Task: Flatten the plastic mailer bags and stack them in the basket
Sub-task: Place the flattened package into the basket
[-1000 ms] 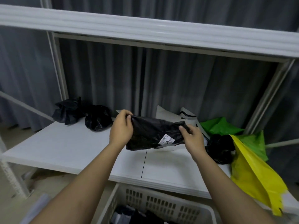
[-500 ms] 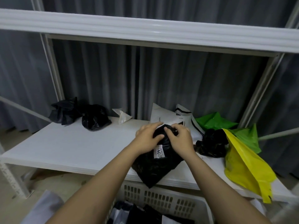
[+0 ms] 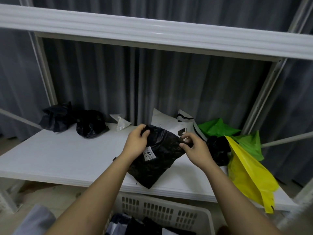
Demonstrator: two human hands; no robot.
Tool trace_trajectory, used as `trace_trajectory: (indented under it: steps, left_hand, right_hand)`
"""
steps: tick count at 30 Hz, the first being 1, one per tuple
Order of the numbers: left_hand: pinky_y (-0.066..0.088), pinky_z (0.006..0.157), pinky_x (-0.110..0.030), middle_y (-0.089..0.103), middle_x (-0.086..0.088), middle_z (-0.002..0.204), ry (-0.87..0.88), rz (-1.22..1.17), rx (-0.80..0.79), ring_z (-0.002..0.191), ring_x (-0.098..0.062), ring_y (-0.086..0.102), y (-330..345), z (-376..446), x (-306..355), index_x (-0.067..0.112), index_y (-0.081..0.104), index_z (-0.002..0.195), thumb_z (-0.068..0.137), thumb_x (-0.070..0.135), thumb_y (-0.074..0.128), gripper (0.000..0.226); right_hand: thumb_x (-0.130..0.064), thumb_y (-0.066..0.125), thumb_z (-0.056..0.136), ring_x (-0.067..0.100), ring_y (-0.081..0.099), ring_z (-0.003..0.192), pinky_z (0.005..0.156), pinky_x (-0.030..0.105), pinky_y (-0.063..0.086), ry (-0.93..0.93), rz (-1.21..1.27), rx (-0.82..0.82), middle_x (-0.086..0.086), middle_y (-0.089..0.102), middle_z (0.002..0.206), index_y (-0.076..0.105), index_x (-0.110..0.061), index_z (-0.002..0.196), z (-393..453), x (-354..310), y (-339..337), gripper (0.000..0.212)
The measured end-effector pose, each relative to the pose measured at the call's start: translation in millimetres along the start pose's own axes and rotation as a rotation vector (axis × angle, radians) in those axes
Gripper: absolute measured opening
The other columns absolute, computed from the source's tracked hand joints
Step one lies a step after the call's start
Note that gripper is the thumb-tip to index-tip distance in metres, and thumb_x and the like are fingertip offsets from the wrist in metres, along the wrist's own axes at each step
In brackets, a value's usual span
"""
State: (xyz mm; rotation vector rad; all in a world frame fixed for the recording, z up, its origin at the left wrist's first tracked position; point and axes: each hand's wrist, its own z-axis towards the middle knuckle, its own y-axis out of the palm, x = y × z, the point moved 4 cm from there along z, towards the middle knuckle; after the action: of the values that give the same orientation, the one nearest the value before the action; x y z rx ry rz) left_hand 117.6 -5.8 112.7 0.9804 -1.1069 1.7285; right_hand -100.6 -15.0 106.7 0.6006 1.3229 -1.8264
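Both the left hand [image 3: 136, 142] and right hand [image 3: 196, 149] pinch a crinkled, glossy black mailer bag [image 3: 159, 156] at centre frame, draped over the smooth white shelf [image 3: 67, 160].

Both bare forearms are extended forward and upward from the lower edge of the view, converging toward the centre. The left hand [image 3: 136, 142] is seen back-up at about 11 o'clock from the view's centre point of the bag, its fingers curled over the upper left edge of the black mailer bag [image 3: 156, 156], which is gripped there. The right hand [image 3: 194, 148] is placed at about 2 o'clock of the bag, thumb and forefinger pinched on its upper right corner, the other fingers bent. The wrists are held nearly straight, well apart.
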Motion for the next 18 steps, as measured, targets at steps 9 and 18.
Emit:
trace_trajectory:
  steps: [9,18]
  left_hand:
    - [0.041,0.103,-0.044,0.048,-0.006,0.133,-0.148,0.251,0.103,0.120,-0.026,0.048,-10.6,16.9,-32.1,0.021,0.050,0.129,0.096,0.017,0.048,0.034]
    - [0.045,0.090,-0.031,0.050,-0.002,0.129,-0.115,0.184,0.046,0.100,-0.014,0.052,-0.8,9.2,-36.7,0.020,0.049,0.128,0.098,0.014,0.043,0.031]
  right_hand:
    - [-0.012,0.063,0.089,0.010,0.051,0.080,0.068,0.017,0.033,-0.082,-0.079,0.299,-0.003,0.053,0.091,0.066,-0.015,0.091,8.9,-12.5,-7.6,0.005]
    - [-0.013,0.052,0.095,0.018,0.054,0.103,0.084,0.028,0.044,-0.355,-0.338,-0.061,0.002,0.055,0.118,0.059,-0.015,0.121,8.2,-31.0,49.0,0.026]
